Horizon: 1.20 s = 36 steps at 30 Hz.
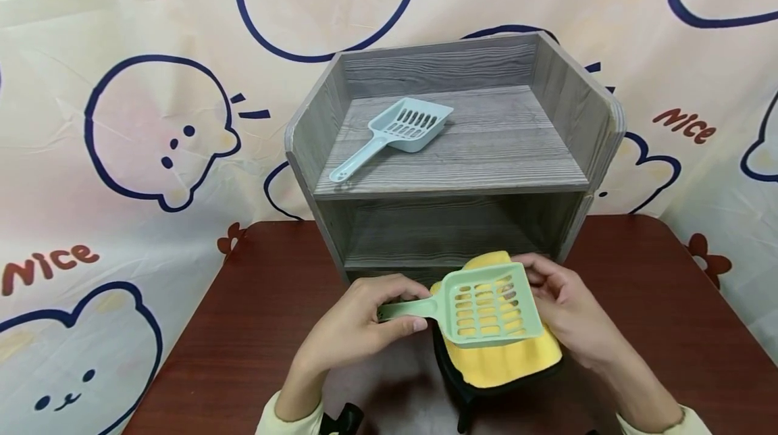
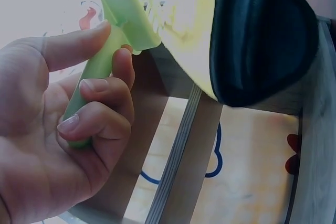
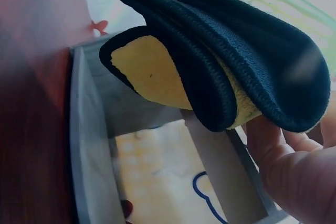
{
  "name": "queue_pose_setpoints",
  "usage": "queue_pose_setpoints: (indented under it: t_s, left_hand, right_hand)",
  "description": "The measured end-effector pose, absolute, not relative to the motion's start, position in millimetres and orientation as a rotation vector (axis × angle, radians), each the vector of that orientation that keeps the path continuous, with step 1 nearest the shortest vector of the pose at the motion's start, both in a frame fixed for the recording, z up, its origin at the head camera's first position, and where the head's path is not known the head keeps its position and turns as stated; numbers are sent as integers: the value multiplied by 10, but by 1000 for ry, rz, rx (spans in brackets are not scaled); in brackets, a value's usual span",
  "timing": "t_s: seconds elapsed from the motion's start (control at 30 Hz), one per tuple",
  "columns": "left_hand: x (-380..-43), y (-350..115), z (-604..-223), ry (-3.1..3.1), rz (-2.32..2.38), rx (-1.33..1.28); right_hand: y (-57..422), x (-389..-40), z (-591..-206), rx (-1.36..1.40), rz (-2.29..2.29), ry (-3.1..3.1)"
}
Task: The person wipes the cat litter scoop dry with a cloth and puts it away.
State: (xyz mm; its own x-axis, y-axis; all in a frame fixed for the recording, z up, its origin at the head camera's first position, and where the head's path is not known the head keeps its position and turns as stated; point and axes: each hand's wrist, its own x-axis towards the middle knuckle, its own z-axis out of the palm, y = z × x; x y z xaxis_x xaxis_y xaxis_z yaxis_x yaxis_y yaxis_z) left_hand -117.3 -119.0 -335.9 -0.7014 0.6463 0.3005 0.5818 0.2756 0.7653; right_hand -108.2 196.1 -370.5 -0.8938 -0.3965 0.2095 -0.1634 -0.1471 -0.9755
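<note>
My left hand [image 1: 365, 317] grips the handle of a pale green slotted litter scoop [image 1: 450, 296], fingers curled round it and thumb on top. Just behind and below the scoop's head is a folded cloth [image 1: 504, 364], yellow on one face and black on the other. My right hand [image 1: 568, 310] holds this cloth at its right side, its fingers partly covered by cloth and scoop. The right wrist view shows the cloth's thick dark folds [image 3: 226, 51] over my fingers. Yellow shows through the scoop's slots.
A grey wood-grain shelf unit [image 1: 452, 188] stands on the dark red-brown table [image 1: 243, 327] ahead of my hands. On its upper shelf lies a light blue slotted scoop [image 1: 401, 128], handle toward the front left. A cartoon-print curtain [image 1: 182, 16] hangs behind.
</note>
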Motion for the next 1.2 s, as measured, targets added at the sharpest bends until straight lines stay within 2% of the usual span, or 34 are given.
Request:
queue_pose_setpoints:
  t_s: [0.5,0.8,1.2]
  left_hand:
    - [-1167,-1084,-3395,2385,1441,1201]
    - [-1194,-1145,-3372,2452,1436,1193]
    - [-1250,-1376,-3366,2598,1364,1031]
  right_hand:
    - [1867,-1060,-3811,-677,-2202,1784]
    - [1932,-1031,-3753,-624,-2210,1621]
    - [2162,-1016,-3501,-523,-2200,1592]
